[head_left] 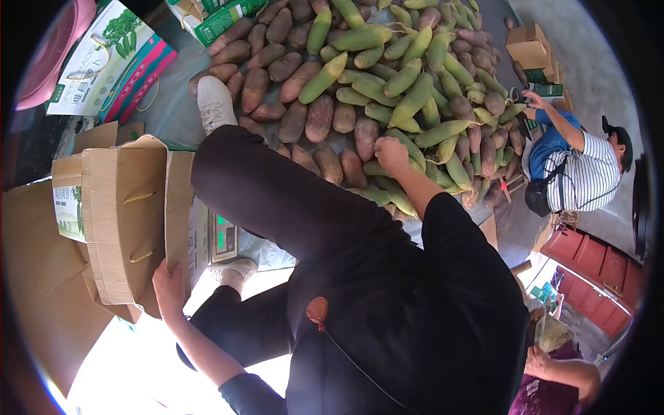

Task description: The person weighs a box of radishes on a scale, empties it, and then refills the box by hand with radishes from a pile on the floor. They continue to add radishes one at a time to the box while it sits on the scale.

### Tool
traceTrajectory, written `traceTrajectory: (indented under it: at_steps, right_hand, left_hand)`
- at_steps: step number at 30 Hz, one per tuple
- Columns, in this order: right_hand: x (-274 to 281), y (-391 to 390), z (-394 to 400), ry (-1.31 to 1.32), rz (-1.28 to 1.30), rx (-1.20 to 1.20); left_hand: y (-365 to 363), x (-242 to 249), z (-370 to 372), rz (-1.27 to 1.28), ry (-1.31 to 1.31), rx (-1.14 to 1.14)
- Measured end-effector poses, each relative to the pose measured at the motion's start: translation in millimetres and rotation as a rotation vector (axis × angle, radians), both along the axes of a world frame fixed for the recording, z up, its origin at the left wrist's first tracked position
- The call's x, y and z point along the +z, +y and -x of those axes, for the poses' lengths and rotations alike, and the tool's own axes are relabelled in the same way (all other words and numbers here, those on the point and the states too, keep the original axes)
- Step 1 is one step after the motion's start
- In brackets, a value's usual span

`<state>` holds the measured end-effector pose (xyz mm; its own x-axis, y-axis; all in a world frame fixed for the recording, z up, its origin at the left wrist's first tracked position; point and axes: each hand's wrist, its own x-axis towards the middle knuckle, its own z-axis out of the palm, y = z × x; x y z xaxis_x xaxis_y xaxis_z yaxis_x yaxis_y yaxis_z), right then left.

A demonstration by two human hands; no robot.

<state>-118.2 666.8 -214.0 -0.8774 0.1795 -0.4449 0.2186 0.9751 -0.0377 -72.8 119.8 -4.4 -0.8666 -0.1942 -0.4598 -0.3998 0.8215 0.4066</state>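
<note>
At the lower left, my left hand (169,287) grips the flap edge of an open cardboard box (124,221), which has rope handles. My right hand (392,153) reaches into the pile, its fingers closed at the end of a green radish (409,149). Part of that grip is hidden by the hand itself. Several other green radishes (411,100) lie heaped around it. Reddish-purple radishes (319,117) spread over the left side and right edge of the heap.
Beside the box is a scale (223,235) with a lit green display. Printed gift boxes (104,62) and a pink basket (52,52) stand at upper left. A person in a striped shirt (584,173) works at right; another person's arm (564,370) shows lower right.
</note>
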Motion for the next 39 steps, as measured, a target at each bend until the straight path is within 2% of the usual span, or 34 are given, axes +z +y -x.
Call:
traceTrajectory:
  at_steps: [2, 4, 5, 7, 9, 10, 11, 12, 14, 15, 16, 18, 20, 21, 23, 27, 29, 30, 32, 33, 35, 37, 39]
  right_hand:
    - [5, 10, 4, 0.058, -0.021, -0.041]
    - [9, 25, 13, 0.27, 0.031, -0.371]
    - [9, 33, 21, 0.271, 0.034, -0.366]
    - [4, 54, 40, 0.473, 0.119, -0.813]
    - [-30, 85, 56, 0.65, 0.251, -0.94]
    - [-34, 90, 67, 0.677, 0.43, -1.089]
    - [-50, 103, 77, 0.669, 0.437, -1.132]
    - [-82, 127, 83, 0.7, 0.588, -1.193]
    - [-93, 140, 97, 0.603, 0.621, -1.327]
    - [-106, 153, 101, 0.475, 0.54, -1.334]
    - [-87, 143, 96, 0.528, 0.833, -1.396]
    - [-61, 120, 94, 0.445, 1.171, -1.462]
    - [-52, 116, 95, 0.281, 1.113, -1.514]
    - [-53, 122, 94, 0.187, 1.035, -1.55]
    - [-31, 91, 86, 0.223, 1.112, -1.525]
    - [-41, 85, 71, 0.177, 1.243, -1.458]
    - [-30, 69, 67, 0.193, 1.319, -1.312]
    - [-18, 56, 68, 0.195, 1.321, -1.304]
    - [32, 10, 76, 0.29, 1.253, -0.97]
    - [52, -7, 85, 0.292, 1.254, -0.964]
    - [88, -40, 113, 0.191, 1.297, -0.79]
    - [124, -80, 140, 0.195, 1.512, -0.591]
    - [162, -115, 168, 0.154, 1.61, -0.477]
  left_hand:
    - [-2, -2, 0, -0.025, 0.001, 0.011]
    - [-7, -5, 0, -0.027, -0.014, 0.02]
    - [-9, -7, -1, -0.029, -0.031, 0.03]
    - [-10, -9, -2, -0.032, 0.01, 0.006]
    - [-10, -9, -5, -0.028, 0.053, -0.006]
    - [-8, -8, -3, -0.042, 0.026, 0.022]
    - [-8, -7, -2, -0.055, 0.0, 0.055]
    - [-11, -10, -3, -0.04, 0.006, 0.084]
    - [-19, -19, -8, 0.027, 0.018, -0.011]
    - [-16, -14, -6, 0.03, 0.023, -0.014]
    - [-10, -9, -4, 0.039, 0.03, -0.011]
    - [-5, -6, -6, 0.14, 0.051, 0.005]
    - [-4, -4, -5, 0.105, 0.039, 0.059]
    - [-3, -3, -6, 0.134, 0.088, 0.013]
    - [-3, -3, -4, 0.162, -0.026, 0.042]
    - [-3, 0, -6, 0.172, 0.0, 0.054]
    - [-5, -3, -7, 0.169, 0.011, 0.021]
    - [-6, -4, -7, 0.166, 0.016, 0.026]
    - [-7, -4, -7, 0.139, -0.029, 0.052]
    - [-8, -5, -9, 0.138, -0.024, 0.055]
    - [-10, -10, -11, 0.162, 0.0, 0.01]
    - [-11, -12, -12, 0.165, 0.006, 0.005]
    - [-11, -14, -13, 0.169, 0.013, -0.001]
